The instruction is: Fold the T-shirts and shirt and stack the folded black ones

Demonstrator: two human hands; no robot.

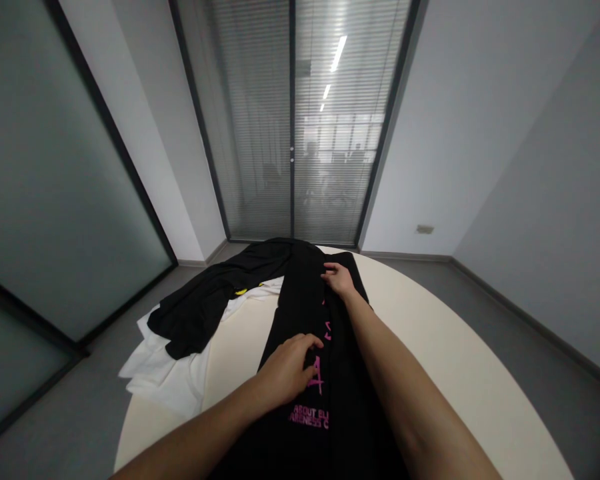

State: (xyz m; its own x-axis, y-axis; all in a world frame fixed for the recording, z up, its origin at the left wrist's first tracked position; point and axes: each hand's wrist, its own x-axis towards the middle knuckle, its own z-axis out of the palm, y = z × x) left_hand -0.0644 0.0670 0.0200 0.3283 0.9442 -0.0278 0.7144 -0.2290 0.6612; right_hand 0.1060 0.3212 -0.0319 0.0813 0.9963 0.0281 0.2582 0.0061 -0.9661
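A black T-shirt with pink lettering (305, 313) lies lengthwise on a round cream table (445, 360), folded into a long strip. My left hand (287, 370) rests on its middle with the fingers curled, pinching a bit of the black cloth beside the pink print. My right hand (337, 277) reaches to the far end of the shirt and lies on it, fingers bent down onto the fabric edge.
Another black garment (205, 307) and a white one (165, 373) lie heaped at the table's left edge, hanging over it. Beyond stand a glass door with blinds (293, 120), grey walls and grey floor. Bare tabletop spreads on the right.
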